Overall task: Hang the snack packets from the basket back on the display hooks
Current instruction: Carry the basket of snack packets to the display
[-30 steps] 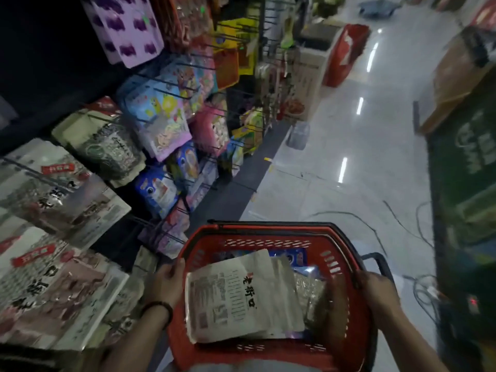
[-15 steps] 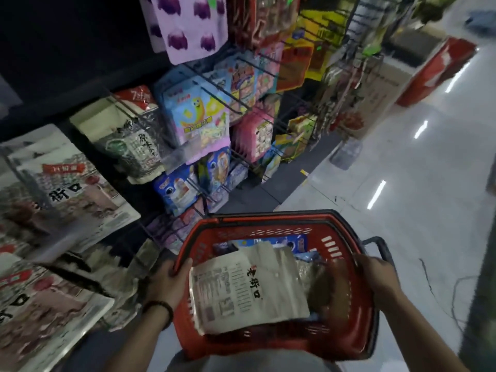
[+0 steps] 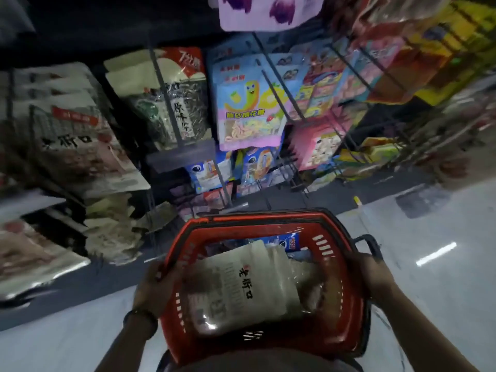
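two hands hold a red plastic basket (image 3: 268, 219) close against the person's front: the left hand (image 3: 158, 285) has its fingers curled over the left rim, with a dark wristband (image 3: 140, 318) on that wrist, and the right hand (image 3: 375, 277) grips the right rim just beside the black handle (image 3: 368, 239). inside the basket a large white snack packet (image 3: 241, 285) with black characters lies on top, and a blue packet (image 3: 291, 241) peeks out from under its far end. just past the basket stand the display hooks (image 3: 279, 87), long metal rods hung with packets: a blue and pink packet (image 3: 249, 108) with a yellow cartoon worm, a cream packet (image 3: 171, 103) with a clear window to its left, and a lilac packet (image 3: 268, 12) above. the floor (image 3: 429, 291) is pale and glossy.
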### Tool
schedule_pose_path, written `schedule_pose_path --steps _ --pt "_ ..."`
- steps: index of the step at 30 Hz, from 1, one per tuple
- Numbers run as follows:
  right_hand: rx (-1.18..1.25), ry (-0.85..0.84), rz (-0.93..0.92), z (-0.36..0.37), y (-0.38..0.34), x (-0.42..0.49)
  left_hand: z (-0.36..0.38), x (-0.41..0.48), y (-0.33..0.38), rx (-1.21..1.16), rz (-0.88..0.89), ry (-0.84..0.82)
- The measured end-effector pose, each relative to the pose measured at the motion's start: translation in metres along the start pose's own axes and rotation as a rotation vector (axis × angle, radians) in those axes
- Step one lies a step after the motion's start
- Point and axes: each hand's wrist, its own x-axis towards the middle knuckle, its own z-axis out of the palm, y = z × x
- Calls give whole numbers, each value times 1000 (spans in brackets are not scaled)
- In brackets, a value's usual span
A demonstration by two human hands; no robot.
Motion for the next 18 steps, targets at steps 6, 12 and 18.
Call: schedule_pose_path --steps 6,12,18 --pt "-158 -303 61 -22 25 110 80 -49 -8 -38 -212 153" --pt "-151 -354 136 -4 100 233 161 -24 -67 -82 -404 62" --pt "-182 -252 157 50 115 281 245 56 -117 -266 -598 -4"
